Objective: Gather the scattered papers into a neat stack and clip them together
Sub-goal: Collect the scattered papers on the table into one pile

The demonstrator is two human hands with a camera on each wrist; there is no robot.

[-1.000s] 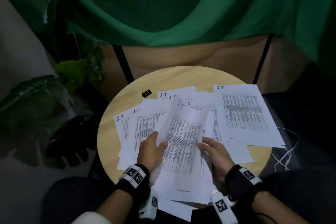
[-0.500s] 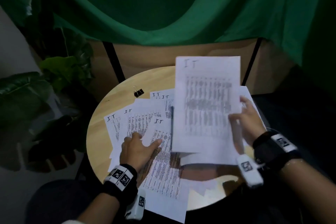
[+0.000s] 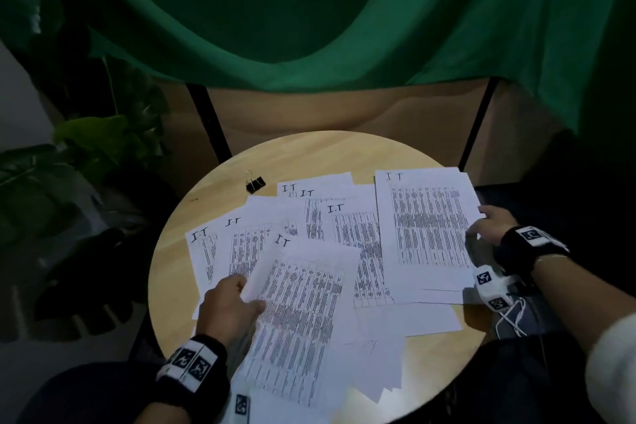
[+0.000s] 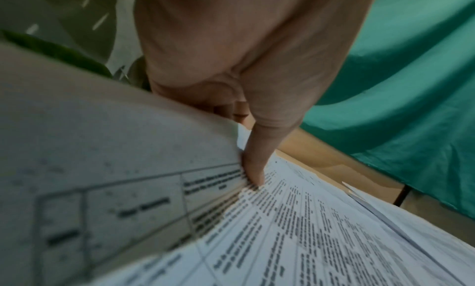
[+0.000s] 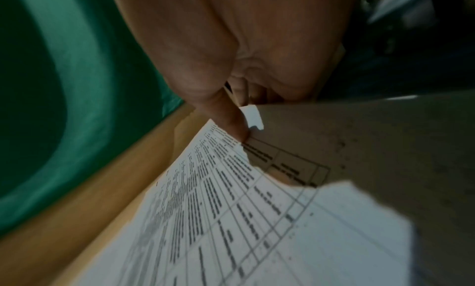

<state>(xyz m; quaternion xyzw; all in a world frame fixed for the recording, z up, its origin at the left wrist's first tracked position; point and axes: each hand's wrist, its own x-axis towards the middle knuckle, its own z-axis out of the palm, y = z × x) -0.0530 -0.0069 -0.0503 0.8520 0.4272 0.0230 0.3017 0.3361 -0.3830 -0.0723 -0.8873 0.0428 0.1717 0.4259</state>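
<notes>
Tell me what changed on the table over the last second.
The right hand lifted a printed sheet from the middle, swung it right and lowered it onto the right side, pinching its edge. The left hand now pinches another sheet. The binder clip stayed put.

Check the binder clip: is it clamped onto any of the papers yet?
No, the binder clip lies alone on the bare round table, beyond the scattered papers.
</notes>
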